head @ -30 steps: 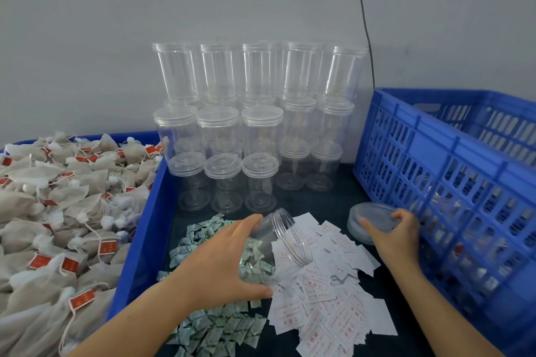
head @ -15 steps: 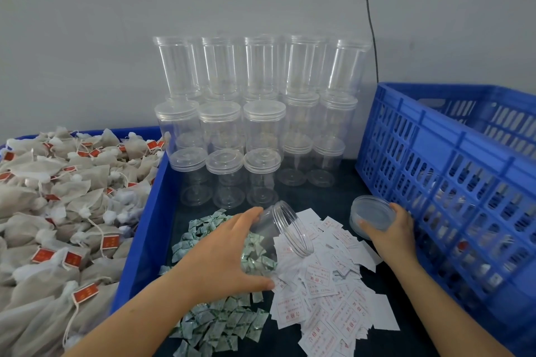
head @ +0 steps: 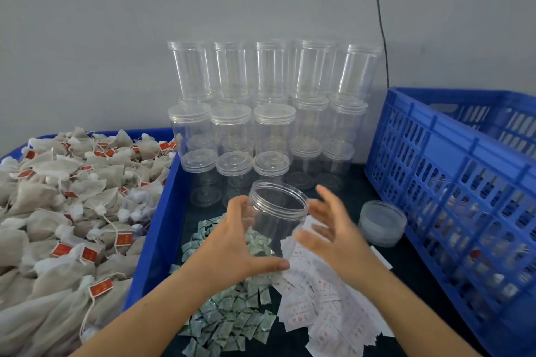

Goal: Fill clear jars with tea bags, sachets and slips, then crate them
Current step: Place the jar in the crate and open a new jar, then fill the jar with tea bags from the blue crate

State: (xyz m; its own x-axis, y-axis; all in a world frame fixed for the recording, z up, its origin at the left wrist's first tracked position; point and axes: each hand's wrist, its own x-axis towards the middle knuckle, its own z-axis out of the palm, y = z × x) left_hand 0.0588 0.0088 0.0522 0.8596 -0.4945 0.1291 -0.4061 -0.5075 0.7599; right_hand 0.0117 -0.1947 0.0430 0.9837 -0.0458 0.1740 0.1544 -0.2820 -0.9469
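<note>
Item: open jar (head: 275, 220), clear plastic, lidless. Now stands near upright, mouth up, over the sachets; a moment earlier it lay tipped on its side with its mouth toward the slips. Appears empty; nothing can be made out inside it, so filling is judged not yet begun.

Left hand (head: 240, 243): fingers and thumb wrapped round the jar's left wall, gripping it.

Right hand (head: 330, 232): fingers spread and straight, holding nothing, just right of the jar. It has let go of the lid and come across from beside the crate; motion blur hides whether it touches the jar.

Lid (head: 381, 223): lies flat on the table, right of the jar, just beside the blue crate (head: 452, 182).

Sachets (head: 232, 319): green-white heap, below and left of the jar.

Slips (head: 327, 298): white with red print, below and right of the jar.

Tea bags (head: 63, 211): heaped in a blue bin, well left of the jar.

Stock jars (head: 261, 113): lidded, stacked behind the jar against the wall.

Judgement: with the jar righted and one hand freed, loading contents is the likely step in hand.
</note>
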